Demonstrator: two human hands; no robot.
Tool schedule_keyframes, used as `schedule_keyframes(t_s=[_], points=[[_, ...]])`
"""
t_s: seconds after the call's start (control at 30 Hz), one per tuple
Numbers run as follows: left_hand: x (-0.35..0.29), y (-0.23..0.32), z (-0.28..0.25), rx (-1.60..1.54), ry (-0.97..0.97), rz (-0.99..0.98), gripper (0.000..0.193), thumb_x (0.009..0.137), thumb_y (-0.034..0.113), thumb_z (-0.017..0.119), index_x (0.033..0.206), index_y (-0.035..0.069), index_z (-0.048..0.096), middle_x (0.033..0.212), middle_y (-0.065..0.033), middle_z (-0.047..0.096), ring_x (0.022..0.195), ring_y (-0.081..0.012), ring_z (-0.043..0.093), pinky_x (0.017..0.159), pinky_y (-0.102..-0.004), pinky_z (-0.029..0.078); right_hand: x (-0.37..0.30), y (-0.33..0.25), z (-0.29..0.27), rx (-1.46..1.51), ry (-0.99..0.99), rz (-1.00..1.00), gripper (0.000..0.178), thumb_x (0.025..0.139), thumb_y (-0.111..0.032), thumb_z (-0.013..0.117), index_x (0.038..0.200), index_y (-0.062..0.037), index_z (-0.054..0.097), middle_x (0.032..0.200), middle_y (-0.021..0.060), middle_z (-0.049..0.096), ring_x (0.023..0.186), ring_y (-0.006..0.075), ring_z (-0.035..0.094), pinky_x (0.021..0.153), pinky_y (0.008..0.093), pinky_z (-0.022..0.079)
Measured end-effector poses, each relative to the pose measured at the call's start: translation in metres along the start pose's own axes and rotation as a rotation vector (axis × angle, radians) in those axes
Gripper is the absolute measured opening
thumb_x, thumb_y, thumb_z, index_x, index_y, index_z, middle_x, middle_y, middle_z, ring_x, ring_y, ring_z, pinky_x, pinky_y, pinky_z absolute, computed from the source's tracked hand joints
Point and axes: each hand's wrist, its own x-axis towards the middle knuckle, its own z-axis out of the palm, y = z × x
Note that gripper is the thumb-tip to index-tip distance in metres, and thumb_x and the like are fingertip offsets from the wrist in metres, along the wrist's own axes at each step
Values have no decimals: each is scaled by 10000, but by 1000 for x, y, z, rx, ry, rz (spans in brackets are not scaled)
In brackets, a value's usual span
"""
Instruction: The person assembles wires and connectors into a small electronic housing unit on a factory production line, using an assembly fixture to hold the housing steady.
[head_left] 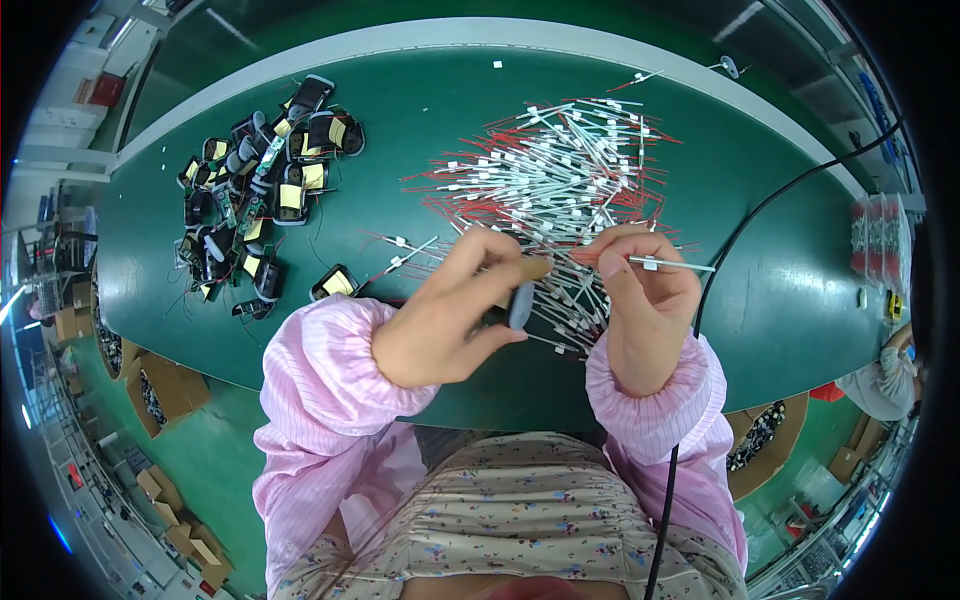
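Observation:
My left hand (455, 310) is closed around a small device whose grey rounded end (520, 306) shows between thumb and fingers; the rest of it is hidden by the hand. A tan cover (534, 268) sits on one fingertip. My right hand (645, 300) pinches a white-sleeved wire lead (690, 267) between thumb and forefinger. Its red wires (583, 256) point toward the left hand, and its white end sticks out to the right. Whether wires and device touch cannot be made out. Both hands are over the near edge of a heap of similar leads (550, 170).
Black devices with yellow pads (290, 195) lie piled on the green table (800, 330) at the left. A single device (335, 283) rests near my left sleeve. One black cable (770, 195) crosses the right side. Cardboard boxes (170, 390) stand on the floor.

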Motion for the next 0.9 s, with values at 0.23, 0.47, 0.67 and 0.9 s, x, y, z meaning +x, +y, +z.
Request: schedule_keyframes(t_s=[0.23,0.47,0.67,0.9], points=[[-4,1,2,-730,139,-401,468,709,-78,768,1072,30,494,1008,-40,557,949,-97,563,675,-214,516,1,4,3,179,-129,83,70,869,83,557,925,48,578,948,140,627,869,183,627,820,316,508],[0,6,8,-872,201,-468,450,752,-92,720,1144,-21,510,1068,-70,582,1002,-121,570,767,-252,517,0,8,6,140,-83,163,65,865,82,568,927,69,581,961,156,626,917,230,653,830,346,555],[-5,-5,23,-437,350,-73,372,728,-86,728,1064,-36,577,1088,-153,622,991,-206,616,832,-324,506,-4,6,11,83,-76,92,110,818,126,569,909,65,586,961,159,620,944,233,646,822,333,551],[-4,-4,27,-242,458,55,382,667,-74,769,989,-31,569,1038,-198,655,924,-298,649,793,-360,516,-12,9,16,-230,-67,-186,173,686,154,644,810,39,608,929,150,637,870,200,641,741,281,517]])
